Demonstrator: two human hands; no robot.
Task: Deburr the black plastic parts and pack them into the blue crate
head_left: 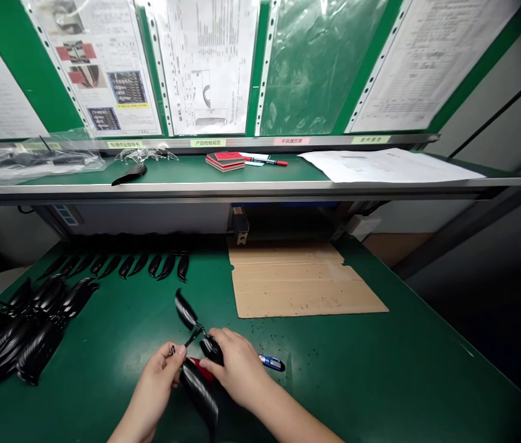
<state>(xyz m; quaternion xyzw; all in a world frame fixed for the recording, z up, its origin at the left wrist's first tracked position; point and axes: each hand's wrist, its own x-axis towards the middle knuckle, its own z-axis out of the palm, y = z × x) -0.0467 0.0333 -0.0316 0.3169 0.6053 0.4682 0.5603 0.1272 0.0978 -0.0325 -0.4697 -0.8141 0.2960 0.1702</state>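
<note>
My left hand [161, 375] pinches the narrow end of a glossy black curved part [201, 397] with a carbon-fibre weave pattern. Its wide end hangs toward me. My right hand [237, 366] is closed around a second black lobe [212, 349], thumb and fingers on either side. A third black blade-like piece [186, 311] points away from me; thin dark stems meet between the hands, and I cannot tell whether all are joined. Beneath the right thumb lies a red piece [202, 370], partly hidden. Just right of that hand is a blue tool [272, 363] with a dark tip.
Several similar black parts lie piled [34, 326] at left and in a row [126, 266] at the back. Cardboard [306, 286] lies behind my hands, with dark crumbs nearby. The overhead shelf [279, 191] carries red pads [225, 161], a red pen, papers and plastic bags.
</note>
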